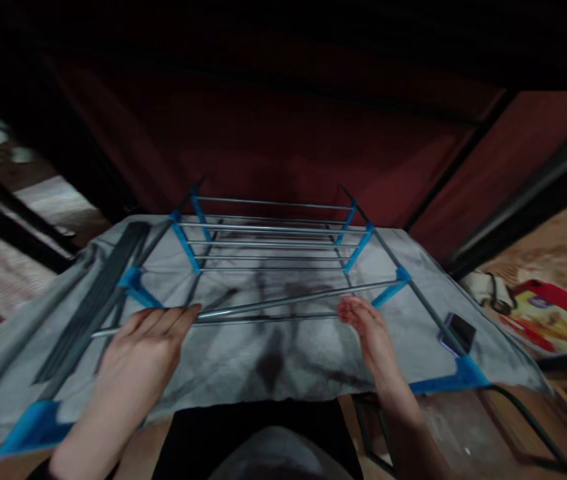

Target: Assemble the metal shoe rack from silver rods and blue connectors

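"Rack (429, 310) first: where is it?"

"Lying on the surface, over a grey cloth (323, 357). It has grey side pipes, with blue brackets (470, 373) along them."

"And the left hand (148, 340)?"

"Clamped from above on a long rod (283, 302). One end sticks out beyond that hand, past the rack's left side pipe. The rod runs at a slant across the rack, and its far end meets a bracket on the right side; whether it sits in or only against it, I cannot tell."

"What about the right hand (363, 320)?"

"Just below the slanting rod, near that right-hand bracket, its fingers close together. They reach the right part of a lower rod (283, 319), but I cannot tell whether they grip it."

"Anything further back?"

"Several thin bars (273, 229) span the rack from side to side, between more blue brackets. Behind them stands a dark red panel (273, 147)."

"And at the sides?"

"On the left, a bundle of dark strips (93, 300) lies on the cloth beside the rack's side pipe. On the right, a phone (459, 332) lies beside the other pipe. Beyond the cloth is a red and yellow tray (558, 313)."
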{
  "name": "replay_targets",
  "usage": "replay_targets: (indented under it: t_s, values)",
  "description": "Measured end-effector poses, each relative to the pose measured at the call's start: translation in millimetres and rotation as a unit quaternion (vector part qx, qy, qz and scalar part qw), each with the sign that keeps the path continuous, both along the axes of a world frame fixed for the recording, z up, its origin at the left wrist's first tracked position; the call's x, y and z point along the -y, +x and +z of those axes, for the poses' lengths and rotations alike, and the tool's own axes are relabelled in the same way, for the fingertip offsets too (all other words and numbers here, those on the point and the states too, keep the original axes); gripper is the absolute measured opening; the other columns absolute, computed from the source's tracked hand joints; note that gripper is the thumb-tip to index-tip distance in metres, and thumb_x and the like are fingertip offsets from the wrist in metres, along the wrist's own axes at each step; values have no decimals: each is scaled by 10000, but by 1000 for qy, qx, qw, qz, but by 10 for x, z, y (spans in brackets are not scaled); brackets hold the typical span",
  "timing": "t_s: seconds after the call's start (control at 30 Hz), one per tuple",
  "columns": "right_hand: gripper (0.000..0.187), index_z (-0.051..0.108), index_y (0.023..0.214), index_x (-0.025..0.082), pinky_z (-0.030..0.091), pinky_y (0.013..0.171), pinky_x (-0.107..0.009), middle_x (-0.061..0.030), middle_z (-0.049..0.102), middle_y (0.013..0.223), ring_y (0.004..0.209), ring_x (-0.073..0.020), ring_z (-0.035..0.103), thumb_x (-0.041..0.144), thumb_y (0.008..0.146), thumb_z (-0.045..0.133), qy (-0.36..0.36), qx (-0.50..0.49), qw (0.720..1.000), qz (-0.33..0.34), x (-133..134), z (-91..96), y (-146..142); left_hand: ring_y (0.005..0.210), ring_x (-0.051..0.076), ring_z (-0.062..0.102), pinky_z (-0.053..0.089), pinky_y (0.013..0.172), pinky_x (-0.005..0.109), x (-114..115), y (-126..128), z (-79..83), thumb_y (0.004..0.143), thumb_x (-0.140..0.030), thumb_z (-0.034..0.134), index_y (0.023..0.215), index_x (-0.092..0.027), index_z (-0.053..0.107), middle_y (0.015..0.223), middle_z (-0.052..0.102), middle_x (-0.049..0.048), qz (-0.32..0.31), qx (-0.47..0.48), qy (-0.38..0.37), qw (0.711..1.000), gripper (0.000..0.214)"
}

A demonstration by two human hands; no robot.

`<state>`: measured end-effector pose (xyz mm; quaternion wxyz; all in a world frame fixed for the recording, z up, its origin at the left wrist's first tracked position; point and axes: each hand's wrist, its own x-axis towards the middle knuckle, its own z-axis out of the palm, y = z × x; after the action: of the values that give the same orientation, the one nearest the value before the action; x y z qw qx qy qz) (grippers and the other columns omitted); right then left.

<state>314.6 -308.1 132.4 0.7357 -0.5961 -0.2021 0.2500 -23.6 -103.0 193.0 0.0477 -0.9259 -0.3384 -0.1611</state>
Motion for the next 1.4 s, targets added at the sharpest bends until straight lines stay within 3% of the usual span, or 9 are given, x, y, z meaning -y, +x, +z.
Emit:
replay_targets:
  t_s: [0.1,0.23,0.37,0.5,0.73,0.87,1.07,1.23,1.4]
  values:
    - [265,748,1076,231,542,885,-395,-72,768,1045,953,-231,694,440,972,622,-69,260,960,-72,80,15,-21,1046,300,684,521,947,459,132,132,156,907,-104,411,1263,-205,725,1112,762,120,26,-36,2,999,486]
    - [277,695,1244,249,484,1038,-467,-104,725,1220,1179,-270,649,317,1018,549,-75,566,819,-54,-23,136,-44,1011,274,677,507,950,429,204,186,226,935,-67,427,1269,-196,704,1054,747,116,37,-21,52,998,453]
    - [372,590,1414,256,415,1121,-494,-98,702,1295,1212,-261,629,288,1053,505,-76,691,718,26,-294,219,-118,1004,266,662,492,972,429,174,243,257,955,-59,428,1276,-189,681,1061,728,113,35,-5,73,997,429]
    - [412,561,1466,246,407,1124,-469,-89,712,1214,1136,-244,631,257,1056,516,-75,745,662,29,-524,188,-65,987,264,652,500,951,415,43,346,253,979,-74,442,1244,-170,684,1034,722,109,36,-11,82,996,371]
    - [443,588,1467,224,486,941,-388,-91,679,1057,978,-231,619,187,1044,458,-103,773,624,50,-667,144,153,996,269,666,508,977,420,-204,517,134,985,-80,469,1185,-144,706,997,729,113,33,-1,72,997,317]
    - [481,568,1479,230,492,927,-390,-91,664,1066,975,-234,613,145,1024,435,-100,775,622,59,-688,119,202,1200,266,648,430,1147,462,-209,518,94,1003,-101,446,1316,-155,669,1226,726,137,14,40,73,996,388]
    - [499,562,1479,233,494,943,-395,-86,660,1074,966,-232,610,128,1005,446,-98,773,623,66,-689,108,227,1312,312,606,412,1176,514,-89,-24,400,1049,-343,453,1399,-187,642,1403,671,141,105,156,58,980,427]
    - [470,579,1454,209,487,929,-390,-89,668,1069,977,-235,611,120,1007,467,-107,784,608,63,-680,122,211,1236,331,662,505,1092,454,-388,-601,596,999,-543,464,1369,-184,682,1342,709,131,201,218,-86,951,560]
    - [448,571,1463,223,489,925,-389,-89,677,1063,979,-235,626,159,1030,475,-105,787,606,51,-679,115,204,1233,338,668,482,1130,428,-777,-613,455,888,-676,591,1254,-165,748,1307,736,132,174,267,-259,912,647]
